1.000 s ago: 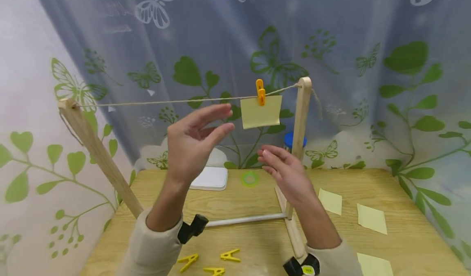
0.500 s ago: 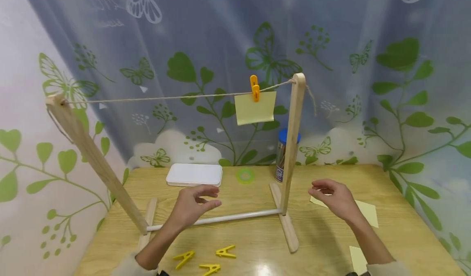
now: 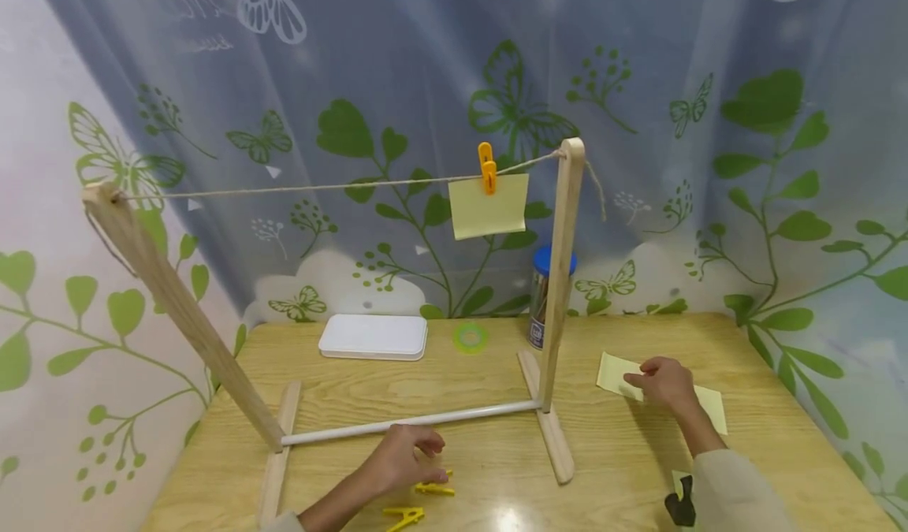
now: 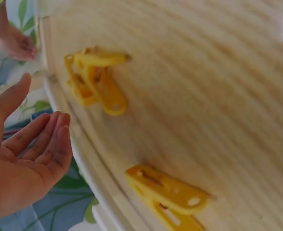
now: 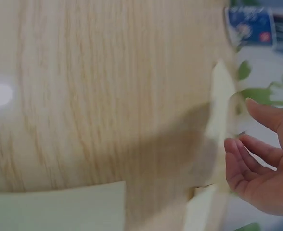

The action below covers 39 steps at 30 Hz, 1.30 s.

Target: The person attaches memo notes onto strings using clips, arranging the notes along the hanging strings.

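Observation:
My left hand (image 3: 410,457) hovers by the yellow clothespins at the front of the table, thumb and fingers apart with nothing between them. One clothespin (image 3: 434,488) lies partly under that hand and another clothespin (image 3: 404,518) sits nearer the edge; both show in the left wrist view too. Over a pale yellow sticky note (image 3: 612,374) on the right side is my right hand (image 3: 667,384), its thumb spread from its bent fingers in the right wrist view. A further sticky note (image 3: 712,407) lies partly behind the right wrist.
A wooden frame (image 3: 560,280) carries a string (image 3: 319,188), where an orange clothespin (image 3: 488,171) holds a hanging sticky note (image 3: 489,215). Behind are a white case (image 3: 373,336), a green tape roll (image 3: 470,337) and a blue-lidded jar (image 3: 537,311). Another note (image 5: 55,209) lies front right.
Both hands have come down from beside the hanging note. The left moved down to the clothespins and the right moved rightward and down to the sticky notes.

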Motion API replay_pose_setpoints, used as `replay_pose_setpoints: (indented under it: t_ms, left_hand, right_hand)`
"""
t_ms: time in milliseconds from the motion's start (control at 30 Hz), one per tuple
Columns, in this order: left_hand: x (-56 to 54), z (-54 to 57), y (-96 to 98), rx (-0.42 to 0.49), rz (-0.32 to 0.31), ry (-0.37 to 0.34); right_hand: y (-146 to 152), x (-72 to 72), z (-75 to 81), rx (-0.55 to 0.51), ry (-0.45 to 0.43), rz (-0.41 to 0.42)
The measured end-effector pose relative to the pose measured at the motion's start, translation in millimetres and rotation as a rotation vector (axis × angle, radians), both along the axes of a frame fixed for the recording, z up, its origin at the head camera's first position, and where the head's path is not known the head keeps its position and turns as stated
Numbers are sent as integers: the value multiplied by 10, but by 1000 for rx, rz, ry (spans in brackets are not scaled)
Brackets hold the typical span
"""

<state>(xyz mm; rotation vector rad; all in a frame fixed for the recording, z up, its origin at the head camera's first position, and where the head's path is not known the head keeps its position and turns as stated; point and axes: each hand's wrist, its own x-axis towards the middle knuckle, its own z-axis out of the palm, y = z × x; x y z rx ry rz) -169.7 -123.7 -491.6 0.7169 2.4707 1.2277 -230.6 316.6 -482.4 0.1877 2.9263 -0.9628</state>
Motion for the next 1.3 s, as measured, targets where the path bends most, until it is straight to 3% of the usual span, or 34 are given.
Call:
replay_pose_setpoints:
  t_ms: [167,400,567,933,1167,1300]
  left_hand:
    - [56,-89,40,-94,-29,36]
    - [85,-195,30,-100,-29,22]
    - [86,-237,14,-112,-26,72]
    - [109,-195,19,-270,-73,162]
    - [110,-184,41,-318,-72,188]
    - [112,-178,63,-379,-96,239]
  right_hand:
    - [41,-67,-134,57,21,-67]
    - [-92,-73,-200,63,40,-141]
    - [-143,-60,-223,36,9,-194]
    - [-141,-110,-111,-14,-124,-243]
    - [-154,-92,-90,33,-113,-232]
    - [-137,-87,-106,-7,-131,-254]
